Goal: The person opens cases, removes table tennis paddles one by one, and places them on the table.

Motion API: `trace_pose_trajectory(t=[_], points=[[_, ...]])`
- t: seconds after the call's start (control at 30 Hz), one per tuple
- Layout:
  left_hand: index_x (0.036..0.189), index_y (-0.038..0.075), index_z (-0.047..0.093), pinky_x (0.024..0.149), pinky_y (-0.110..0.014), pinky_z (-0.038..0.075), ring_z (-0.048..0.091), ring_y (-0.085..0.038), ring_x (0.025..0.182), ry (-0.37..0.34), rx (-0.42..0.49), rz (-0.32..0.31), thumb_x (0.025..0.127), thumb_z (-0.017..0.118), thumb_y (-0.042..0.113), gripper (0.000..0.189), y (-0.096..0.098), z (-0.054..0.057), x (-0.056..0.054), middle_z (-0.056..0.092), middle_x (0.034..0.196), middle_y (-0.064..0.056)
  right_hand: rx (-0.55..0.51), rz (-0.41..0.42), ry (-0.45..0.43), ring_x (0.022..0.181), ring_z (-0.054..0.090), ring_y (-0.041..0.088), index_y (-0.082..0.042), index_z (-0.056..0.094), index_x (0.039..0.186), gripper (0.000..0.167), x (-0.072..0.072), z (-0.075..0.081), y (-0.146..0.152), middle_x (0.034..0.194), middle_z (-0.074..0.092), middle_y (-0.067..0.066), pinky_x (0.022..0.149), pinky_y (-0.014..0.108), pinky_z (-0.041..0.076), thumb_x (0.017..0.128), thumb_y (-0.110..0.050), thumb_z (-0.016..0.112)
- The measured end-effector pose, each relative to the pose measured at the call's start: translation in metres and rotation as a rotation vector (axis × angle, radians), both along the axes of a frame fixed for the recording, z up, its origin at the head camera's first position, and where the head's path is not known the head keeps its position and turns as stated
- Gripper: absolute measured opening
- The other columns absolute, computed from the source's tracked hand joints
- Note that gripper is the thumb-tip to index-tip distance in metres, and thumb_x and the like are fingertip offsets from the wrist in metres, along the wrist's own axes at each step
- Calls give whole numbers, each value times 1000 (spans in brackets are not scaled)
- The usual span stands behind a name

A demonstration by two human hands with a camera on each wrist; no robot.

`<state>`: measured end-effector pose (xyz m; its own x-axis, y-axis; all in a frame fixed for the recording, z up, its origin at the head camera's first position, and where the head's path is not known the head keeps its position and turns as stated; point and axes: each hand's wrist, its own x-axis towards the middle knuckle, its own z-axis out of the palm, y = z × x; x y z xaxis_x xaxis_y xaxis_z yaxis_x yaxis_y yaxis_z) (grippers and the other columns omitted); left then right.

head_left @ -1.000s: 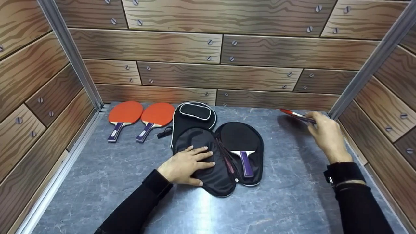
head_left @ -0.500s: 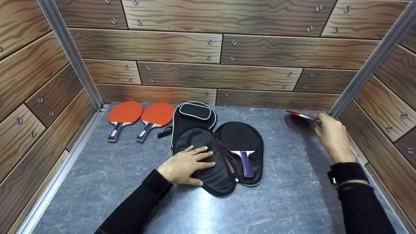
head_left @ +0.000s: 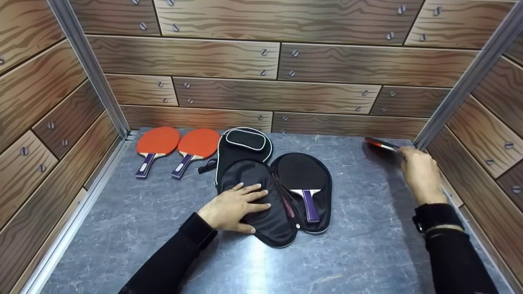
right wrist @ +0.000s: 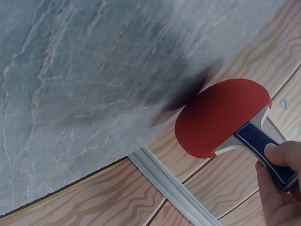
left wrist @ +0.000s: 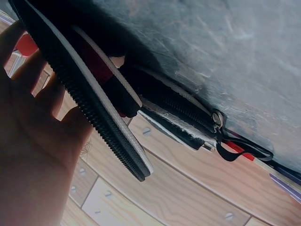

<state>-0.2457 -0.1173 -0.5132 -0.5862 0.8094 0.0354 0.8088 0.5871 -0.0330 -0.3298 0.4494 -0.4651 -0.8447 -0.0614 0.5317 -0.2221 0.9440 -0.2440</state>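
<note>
My right hand [head_left: 423, 173] grips a table tennis paddle [right wrist: 223, 117] by its dark blue handle at the back right. In the head view this paddle is seen nearly edge-on, above its shadow on the table. My left hand [head_left: 235, 208] lies with fingers spread on the black flap of an unzipped paddle case [head_left: 282, 232]. In the case's right half rests a paddle with a black face and purple handle [head_left: 310, 206]. The left wrist view shows the case's white-piped edge [left wrist: 94, 89] close to the palm.
Two paddles with orange faces, the outer one [head_left: 158, 141] and the inner one [head_left: 199, 143], lie at the back left. A second black case [head_left: 245, 141] with white piping sits partly under the open one. Wood-patterned walls [head_left: 229, 57] and metal corner posts [head_left: 92, 69] enclose the table.
My right hand has moved a little to the right with its paddle, whose face has tilted slightly. The left hand and the cases have stayed put.
</note>
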Motion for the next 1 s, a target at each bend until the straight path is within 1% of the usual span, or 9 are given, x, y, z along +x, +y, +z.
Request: trace_pose_trajectory(t=[0.07, 0.2, 0.3, 0.4, 0.47, 0.6, 0.7, 0.87, 1.0], points=[[172, 30, 62, 141, -65, 44, 41, -31, 179, 0, -3, 2, 101, 85, 61, 80, 0, 0, 0, 49, 188, -4, 20, -2, 0, 111, 73, 72, 1, 78, 128, 35, -1, -1, 1, 124, 79, 38, 88, 85, 55, 98, 15, 67], [173, 31, 62, 141, -64, 44, 41, -30, 179, 2, -3, 0, 102, 84, 61, 81, 0, 0, 0, 49, 188, -4, 74, -2, -10, 102, 72, 75, 2, 78, 122, 25, -3, -3, 3, 115, 78, 40, 81, 86, 54, 100, 12, 68], [173, 31, 61, 141, -64, 44, 41, -30, 179, 4, -4, -1, 102, 84, 61, 81, 0, 0, 0, 49, 188, -4, 92, -29, -71, 97, 71, 78, 3, 77, 123, 22, -3, -4, 3, 117, 77, 43, 76, 87, 55, 103, 7, 70], [173, 31, 61, 141, -64, 44, 40, -30, 180, 3, -3, 1, 102, 84, 61, 81, 0, -1, 0, 48, 188, -4, 103, -62, -144, 97, 70, 79, 4, 76, 130, 29, -1, -7, 4, 125, 76, 43, 75, 86, 56, 102, 6, 70], [173, 31, 61, 141, -64, 44, 40, -30, 180, 0, 0, 2, 102, 85, 61, 81, 0, -1, 0, 48, 188, -4, 112, -64, -169, 97, 70, 77, 5, 77, 131, 30, -1, -9, 6, 124, 75, 45, 75, 84, 56, 102, 7, 70], [173, 31, 62, 141, -64, 44, 41, -30, 179, -2, 5, 2, 101, 85, 60, 81, 0, 0, 0, 49, 188, -4, 144, -28, -195, 90, 70, 76, 10, 73, 124, 24, 2, -14, 9, 109, 73, 50, 71, 83, 55, 103, 10, 63], [173, 30, 62, 141, -65, 44, 41, -31, 179, -4, 7, 2, 101, 85, 60, 81, 0, 1, 1, 49, 188, -5, 154, -15, -254, 88, 70, 77, 10, 67, 120, 19, 5, -17, 12, 105, 70, 53, 67, 82, 54, 104, 11, 56], [173, 30, 61, 142, -65, 42, 39, -31, 180, -21, 11, 0, 102, 85, 60, 81, 0, 0, 1, 48, 189, -5, 137, -25, -369, 95, 69, 78, 8, 63, 128, 24, 8, -20, 22, 113, 68, 56, 71, 82, 55, 106, 9, 54], [173, 30, 61, 142, -65, 42, 39, -32, 180, -24, 9, 0, 102, 84, 60, 81, -1, 0, 1, 48, 189, -6, 148, -18, -403, 104, 69, 77, 8, 64, 137, 31, 7, -22, 30, 123, 67, 55, 80, 84, 56, 108, 10, 52]])
